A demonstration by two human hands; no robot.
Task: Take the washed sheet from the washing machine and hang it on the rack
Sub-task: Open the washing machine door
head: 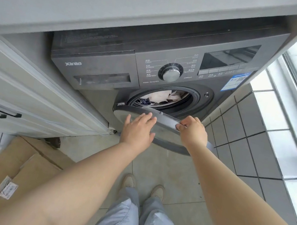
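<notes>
Gripping the round grey door [162, 117] of the dark grey front-loading washing machine [112, 63], the right hand [192, 132] holds its edge; the left hand [138, 130] lies flat, fingers straight, against it. Crumpled white sheet [161, 96] sits inside the drum.

Sheet [163, 97] mostly hidden inside drum, only crumpled white part showing. Door [164, 118] partly covered by both hands. Right fingers [180, 127] curl behind door edge. Panel labels [190, 65] too small to read.
</notes>
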